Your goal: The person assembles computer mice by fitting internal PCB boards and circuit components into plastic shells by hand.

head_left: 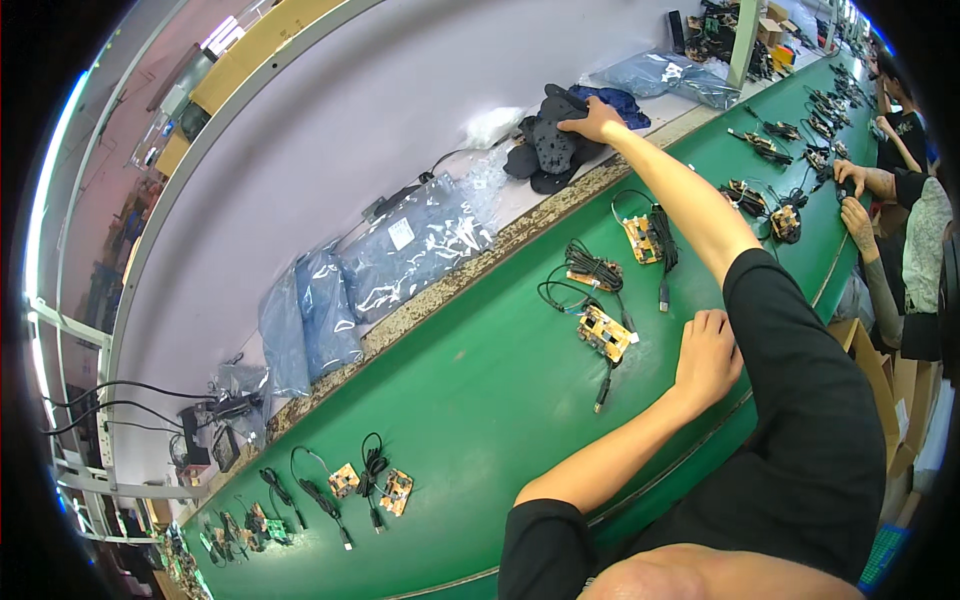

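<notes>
My right hand (597, 122) reaches across to the ledge behind the green bench and grips a dark grey, speckled soft item (555, 140), whose kind I cannot make out. More dark pieces lie under it, with dark blue cloth (612, 104) beside my fingers. My left hand (708, 352) rests on the green surface (470, 400), its fingers curled in and nothing visible in them. Nearest to it is a tan circuit board (604, 333) with a black cable. Further back lie a cable-wrapped board (594, 268) and another board (643, 238) beside a bundled black cable.
Several boards with cables (397, 490) lie at the lower left. Plastic bags (415, 245) line the raised ledge (430, 305). At the right, other people's hands (852, 195) work among more cabled boards. A cardboard box (868, 360) stands beside the near edge.
</notes>
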`<state>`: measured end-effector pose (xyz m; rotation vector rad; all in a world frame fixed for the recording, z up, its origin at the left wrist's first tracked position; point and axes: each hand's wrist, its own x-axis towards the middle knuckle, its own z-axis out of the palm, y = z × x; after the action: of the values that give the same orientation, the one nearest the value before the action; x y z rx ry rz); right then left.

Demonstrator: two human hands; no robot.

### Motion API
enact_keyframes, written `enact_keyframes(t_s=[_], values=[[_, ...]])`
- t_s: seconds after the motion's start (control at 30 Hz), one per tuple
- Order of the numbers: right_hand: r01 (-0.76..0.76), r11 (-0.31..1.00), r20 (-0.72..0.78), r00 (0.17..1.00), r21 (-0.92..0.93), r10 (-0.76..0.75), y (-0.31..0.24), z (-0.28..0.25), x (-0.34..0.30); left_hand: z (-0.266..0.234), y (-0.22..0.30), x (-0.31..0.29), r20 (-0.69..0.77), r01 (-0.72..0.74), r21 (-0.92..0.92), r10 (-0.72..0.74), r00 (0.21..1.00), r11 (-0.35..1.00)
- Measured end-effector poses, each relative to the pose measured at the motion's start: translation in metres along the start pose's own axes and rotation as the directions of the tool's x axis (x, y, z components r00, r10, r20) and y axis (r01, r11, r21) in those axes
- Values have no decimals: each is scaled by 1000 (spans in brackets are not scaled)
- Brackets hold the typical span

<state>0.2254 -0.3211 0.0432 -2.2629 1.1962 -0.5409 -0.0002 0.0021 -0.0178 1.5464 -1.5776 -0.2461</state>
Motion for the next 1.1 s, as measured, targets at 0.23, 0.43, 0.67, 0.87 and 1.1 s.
enact_keyframes(t_s=[0.23, 0.43, 0.67, 0.87, 1.1], values=[[5, 1000, -38, 999, -12, -6, 25, -11, -41, 0, 0, 2, -65, -11, -61, 7, 998, 998], [143, 983, -317, 943, 116, -100, 27, -26, -55, 4, -1, 4, -50, -31, -44, 29, 998, 999], [397, 898, -575, 786, 191, -225, 52, -76, -78, -4, 9, -4, -55, -101, -50, 98, 994, 994], [327, 621, -26, 896, 712, -443, 20, -88, -199, -123, -34, -84, -7, 26, 286, -25, 1000, 958], [215, 730, 369, 750, 649, -549, 16, -91, -339, -192, -46, -119, -456, 108, 48, -74, 887, 993]])
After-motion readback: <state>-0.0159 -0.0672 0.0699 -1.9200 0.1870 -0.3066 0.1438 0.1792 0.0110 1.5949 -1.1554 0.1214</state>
